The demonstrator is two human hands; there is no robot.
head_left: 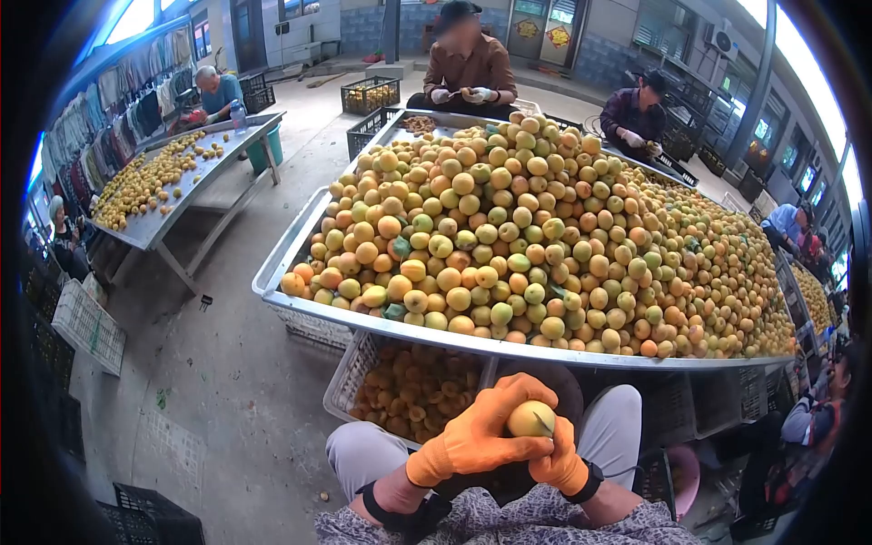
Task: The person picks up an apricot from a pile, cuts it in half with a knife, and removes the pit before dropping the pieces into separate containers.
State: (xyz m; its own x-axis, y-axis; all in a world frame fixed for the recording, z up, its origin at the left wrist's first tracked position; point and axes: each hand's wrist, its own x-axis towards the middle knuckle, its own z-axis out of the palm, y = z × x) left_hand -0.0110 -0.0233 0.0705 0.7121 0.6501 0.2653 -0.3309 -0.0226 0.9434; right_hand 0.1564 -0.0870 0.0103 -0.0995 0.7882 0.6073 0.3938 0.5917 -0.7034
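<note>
Both my hands wear orange gloves and meet low in the view over my lap. My left hand [472,434] wraps around a yellow-green apricot [530,418] from the left. My right hand [559,461] presses on the same apricot from below right, and a thin dark line, possibly a blade, lies across the fruit. Just beyond my hands a long metal table [300,304] carries a high heap of apricots [527,236]. Under its near edge a white crate [345,381] holds halved apricots [413,395].
A person sits at the far end of the table, another at its right, and more along the right edge. A second metal table [145,232] with fruit stands at the left with a person behind it. Black and white crates [86,327] lie on the concrete floor.
</note>
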